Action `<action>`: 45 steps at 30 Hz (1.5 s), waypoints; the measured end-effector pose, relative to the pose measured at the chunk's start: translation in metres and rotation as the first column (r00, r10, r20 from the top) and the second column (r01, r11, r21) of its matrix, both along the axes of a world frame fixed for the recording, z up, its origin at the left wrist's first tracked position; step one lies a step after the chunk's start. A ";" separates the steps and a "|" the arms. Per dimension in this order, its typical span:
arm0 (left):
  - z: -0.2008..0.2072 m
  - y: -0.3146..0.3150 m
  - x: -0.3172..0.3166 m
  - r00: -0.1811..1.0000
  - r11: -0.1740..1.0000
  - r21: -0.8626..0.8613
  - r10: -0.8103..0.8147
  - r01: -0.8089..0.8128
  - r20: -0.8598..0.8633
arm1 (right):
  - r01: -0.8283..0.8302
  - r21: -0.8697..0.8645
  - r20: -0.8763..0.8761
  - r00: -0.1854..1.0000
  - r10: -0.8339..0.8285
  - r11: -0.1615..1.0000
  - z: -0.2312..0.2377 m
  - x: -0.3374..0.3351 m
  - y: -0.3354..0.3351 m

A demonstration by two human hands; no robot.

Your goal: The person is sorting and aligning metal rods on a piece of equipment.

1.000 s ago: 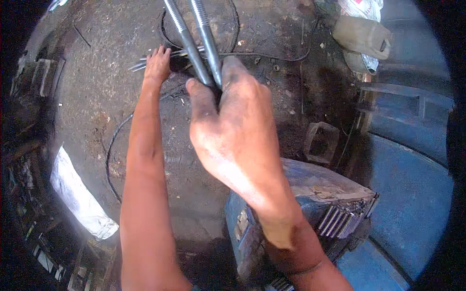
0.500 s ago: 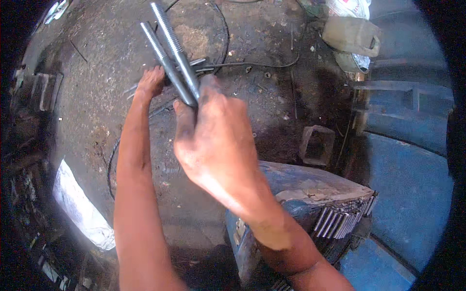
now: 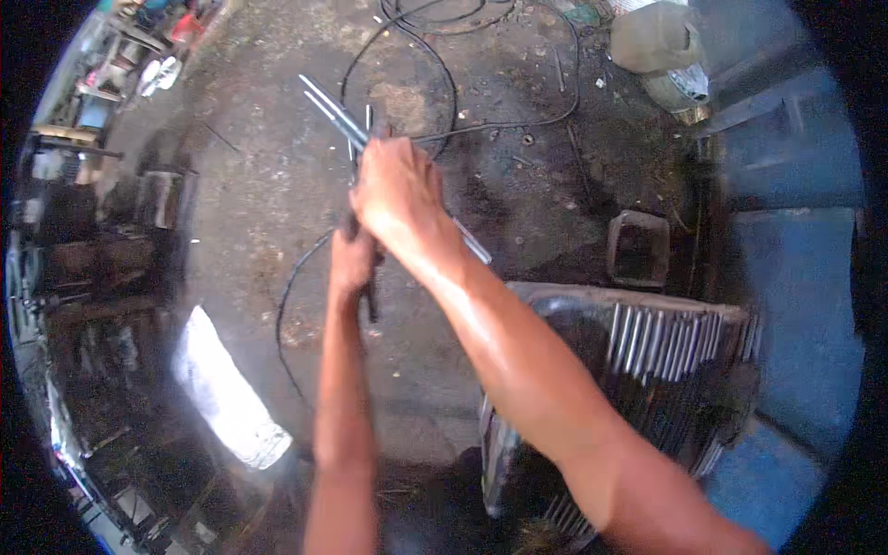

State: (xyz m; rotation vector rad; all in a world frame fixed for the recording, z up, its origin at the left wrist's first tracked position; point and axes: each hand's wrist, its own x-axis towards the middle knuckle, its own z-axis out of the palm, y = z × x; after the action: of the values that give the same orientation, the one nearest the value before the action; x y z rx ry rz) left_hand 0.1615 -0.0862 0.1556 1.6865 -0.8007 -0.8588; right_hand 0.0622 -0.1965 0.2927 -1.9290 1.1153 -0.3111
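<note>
My right hand (image 3: 400, 190) is closed around two metal threaded rods (image 3: 335, 113), which slant up and left out of its grip. Below the right wrist, a bright rod end (image 3: 474, 240) sticks out; my hand covers whatever joins it to the others. My left hand (image 3: 353, 257) is just under the right one, its fingers closed on a rod. Past the left fingers, the dark lower end (image 3: 373, 305) of this rod points down, and a thin bright end (image 3: 369, 117) shows above. Motion blur and the overlapping hands hide the exact grip.
A black cable (image 3: 453, 88) loops over the stained floor. Several metal rods (image 3: 661, 342) lie stacked on a stand at the right, near a blue panel (image 3: 800, 305). A rectangular frame (image 3: 638, 248), a plastic jug (image 3: 652, 37) and a white sheet (image 3: 227, 393) are around me.
My left hand has come back from the rods on the floor to beneath my right hand, now with a rod. The right hand and its rods have moved lower and farther from view.
</note>
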 end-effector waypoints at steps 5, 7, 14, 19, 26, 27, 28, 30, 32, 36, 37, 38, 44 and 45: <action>0.092 0.025 -0.047 0.920 0.967 0.083 0.254 -0.241 -0.299 | 0.202 -0.210 0.219 0.963 -0.155 0.957 -0.005 -0.001 0.007; 0.126 0.033 -0.033 0.968 0.975 0.040 0.221 -0.218 -0.117 | 0.245 0.006 0.335 0.913 -0.233 0.970 0.028 -0.003 0.017; 0.217 0.034 -0.092 0.900 0.935 -0.312 0.020 -0.171 -0.435 | 0.098 -0.011 0.673 0.737 -0.065 0.995 0.130 -0.117 -0.015; 0.265 0.063 -0.131 0.857 0.923 -0.366 -0.089 -0.121 -0.507 | -0.046 0.142 0.462 0.886 -0.025 0.989 0.204 -0.252 0.059; 0.277 0.083 -0.238 0.921 0.968 -0.247 -0.131 0.040 -0.366 | 0.392 -0.039 0.435 0.835 -0.338 0.919 0.134 -0.401 0.140; 0.276 0.098 -0.254 0.937 0.971 -0.240 -0.072 -0.013 -0.342 | 0.436 0.001 0.396 0.826 -0.400 0.900 0.129 -0.409 0.155; 0.269 0.103 -0.265 0.951 0.982 -0.157 -0.141 0.101 -0.274 | 0.485 -0.047 0.404 0.809 -0.427 0.873 0.116 -0.423 0.162; 0.259 0.118 -0.278 0.953 0.984 -0.158 -0.121 0.079 -0.278 | 0.534 -0.137 0.290 0.827 -0.482 0.834 0.098 -0.427 0.182; 0.260 0.125 -0.294 0.950 0.979 -0.193 -0.118 0.063 -0.289 | 0.548 -0.279 0.270 0.833 -0.483 0.789 0.088 -0.426 0.197; 0.238 0.118 -0.301 0.977 0.973 -0.186 -0.164 0.138 -0.136 | 0.499 -0.509 0.224 0.864 -0.452 0.701 0.069 -0.416 0.200; 0.230 0.117 -0.300 0.976 0.980 -0.143 -0.160 0.139 -0.149 | 0.484 -0.482 0.208 0.873 -0.441 0.730 0.069 -0.409 0.199; 0.224 0.115 -0.298 0.973 0.981 -0.120 -0.172 0.155 -0.151 | 0.475 -0.451 0.154 0.875 -0.459 0.756 0.071 -0.404 0.200; 0.199 0.107 -0.283 0.969 0.972 -0.040 -0.232 0.229 -0.080 | 0.422 -0.424 0.073 0.898 -0.434 0.801 0.066 -0.398 0.194; 0.196 0.107 -0.283 0.968 0.969 -0.053 -0.243 0.240 -0.057 | 0.405 -0.422 0.050 0.903 -0.426 0.811 0.067 -0.399 0.193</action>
State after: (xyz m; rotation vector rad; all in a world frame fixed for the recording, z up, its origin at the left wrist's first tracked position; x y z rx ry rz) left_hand -0.1214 0.0207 0.3520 1.5341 -0.9891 -1.0473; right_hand -0.3373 -0.0037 0.3597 -2.0470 1.6098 -0.8127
